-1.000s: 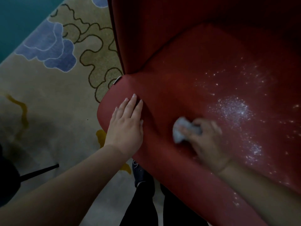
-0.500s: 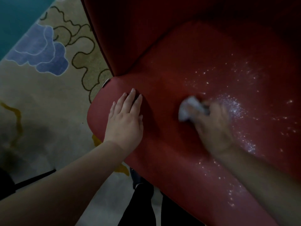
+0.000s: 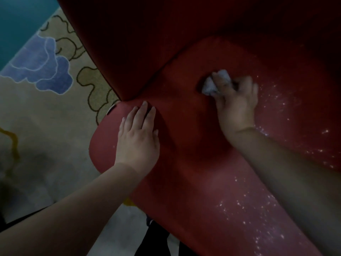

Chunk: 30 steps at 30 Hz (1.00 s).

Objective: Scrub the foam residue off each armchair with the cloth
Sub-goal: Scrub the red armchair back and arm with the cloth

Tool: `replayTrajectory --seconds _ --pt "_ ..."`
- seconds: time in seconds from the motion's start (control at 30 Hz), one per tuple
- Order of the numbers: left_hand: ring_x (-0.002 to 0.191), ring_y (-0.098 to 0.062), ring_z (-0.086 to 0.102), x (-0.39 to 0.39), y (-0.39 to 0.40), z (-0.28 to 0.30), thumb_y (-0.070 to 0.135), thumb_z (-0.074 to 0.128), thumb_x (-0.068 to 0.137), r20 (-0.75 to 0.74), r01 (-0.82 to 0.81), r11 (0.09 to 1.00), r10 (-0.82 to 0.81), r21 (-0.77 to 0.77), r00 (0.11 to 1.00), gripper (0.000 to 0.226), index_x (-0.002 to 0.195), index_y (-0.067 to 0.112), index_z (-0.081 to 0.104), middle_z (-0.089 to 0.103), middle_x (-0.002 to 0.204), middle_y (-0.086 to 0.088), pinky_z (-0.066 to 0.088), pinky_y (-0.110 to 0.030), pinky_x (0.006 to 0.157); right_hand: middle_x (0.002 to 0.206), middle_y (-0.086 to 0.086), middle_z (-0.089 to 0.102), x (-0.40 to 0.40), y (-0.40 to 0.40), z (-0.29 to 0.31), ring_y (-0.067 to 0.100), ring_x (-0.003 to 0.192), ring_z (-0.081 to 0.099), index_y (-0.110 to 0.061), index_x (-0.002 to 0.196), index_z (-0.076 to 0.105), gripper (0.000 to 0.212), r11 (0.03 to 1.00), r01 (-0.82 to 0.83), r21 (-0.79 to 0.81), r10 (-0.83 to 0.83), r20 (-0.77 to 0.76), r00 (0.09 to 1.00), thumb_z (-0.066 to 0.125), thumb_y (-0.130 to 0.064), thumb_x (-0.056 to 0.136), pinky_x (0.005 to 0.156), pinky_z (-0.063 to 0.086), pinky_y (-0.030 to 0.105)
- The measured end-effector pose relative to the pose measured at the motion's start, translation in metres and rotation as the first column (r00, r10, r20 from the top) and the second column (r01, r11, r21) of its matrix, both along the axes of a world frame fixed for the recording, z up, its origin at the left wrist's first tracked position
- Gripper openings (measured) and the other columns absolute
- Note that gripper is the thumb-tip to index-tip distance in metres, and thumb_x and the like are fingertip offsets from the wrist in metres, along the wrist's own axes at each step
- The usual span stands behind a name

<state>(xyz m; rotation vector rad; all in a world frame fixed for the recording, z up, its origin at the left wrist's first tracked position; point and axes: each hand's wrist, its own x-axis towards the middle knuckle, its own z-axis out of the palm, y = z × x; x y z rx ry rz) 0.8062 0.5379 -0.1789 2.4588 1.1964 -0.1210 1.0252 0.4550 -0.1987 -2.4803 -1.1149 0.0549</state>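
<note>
White crumpled cloth (image 3: pixel 215 84), clamped in right hand (image 3: pixel 237 106) fingers, has swept from seat front toward the back seam. Left hand (image 3: pixel 138 137) stays flat, fingers together, on red upholstered armchair (image 3: pixel 184 172); foam specks (image 3: pixel 258 209) remain at right.

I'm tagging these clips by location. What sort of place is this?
Probably a lounge or sitting room: a red armchair stands on a patterned carpet with blue cloud shapes.

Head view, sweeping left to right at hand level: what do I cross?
Patterned carpet → left hand flat on the red armchair seat → crumpled cloth → right hand gripping it → white foam residue specks on the seat.
</note>
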Motion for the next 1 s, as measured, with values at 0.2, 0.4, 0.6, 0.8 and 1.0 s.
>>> replayTrajectory --seconds 0.2,0.4,0.6,0.8,1.0 --pt "0.144 -0.025 0.019 0.005 0.002 0.002 0.021 0.047 0.095 0.013 -0.029 0.999 0.029 -0.014 1.0 0.054 0.147 0.015 0.033 0.027 0.156 -0.003 0.018 -0.045 0.118 0.109 0.013 0.054 -0.051 -0.025 0.002 0.035 0.088 0.047 -0.034 0.128 0.058 0.048 0.958 -0.285 -0.016 0.285 -0.038 0.958 0.067 -0.017 0.084 0.077 0.039 0.041" --pt "0.133 -0.032 0.036 0.003 0.013 0.004 0.02 0.053 0.09 -0.011 -0.153 0.988 0.153 0.027 0.988 0.057 0.143 0.011 0.038 0.04 0.146 -0.01 0.029 -0.043 0.111 0.12 0.012 0.046 -0.008 0.065 -0.006 0.03 0.105 0.039 -0.036 0.135 0.051 0.042 0.996 -0.092 0.004 0.092 -0.049 0.995 0.048 -0.029 0.094 0.086 0.027 0.032" --pt "0.134 -0.03 0.034 0.003 0.01 0.004 0.022 0.053 0.089 -0.048 -0.202 0.978 0.204 0.041 0.978 0.055 0.141 0.008 0.041 0.039 0.147 -0.01 0.027 -0.043 0.11 0.114 0.015 0.055 -0.058 0.068 0.001 0.038 0.097 0.048 -0.028 0.116 0.067 0.029 0.881 -0.47 0.05 0.472 -0.138 0.871 0.059 -0.024 0.088 0.08 0.036 0.04" --pt "0.138 -0.032 0.027 -0.003 0.007 0.001 0.023 0.051 0.091 -0.065 -0.205 0.978 0.207 0.034 0.976 0.056 0.144 0.009 0.038 0.033 0.15 -0.011 0.021 -0.043 0.114 0.12 0.017 0.049 0.019 0.076 -0.012 0.036 0.112 0.043 -0.022 0.127 0.056 0.038 0.993 -0.113 0.041 0.117 -0.098 0.988 0.055 -0.034 0.091 0.094 0.034 0.034" --pt "0.138 -0.033 0.027 0.011 0.0 0.002 0.023 0.049 0.092 -0.055 -0.118 0.992 0.119 0.035 0.991 0.056 0.145 0.01 0.037 0.032 0.152 -0.01 0.023 -0.045 0.113 0.109 0.018 0.055 -0.027 0.034 0.002 0.038 0.094 0.05 -0.029 0.12 0.065 0.035 0.904 -0.428 0.018 0.428 -0.068 0.901 0.047 -0.029 0.089 0.081 0.04 0.044"
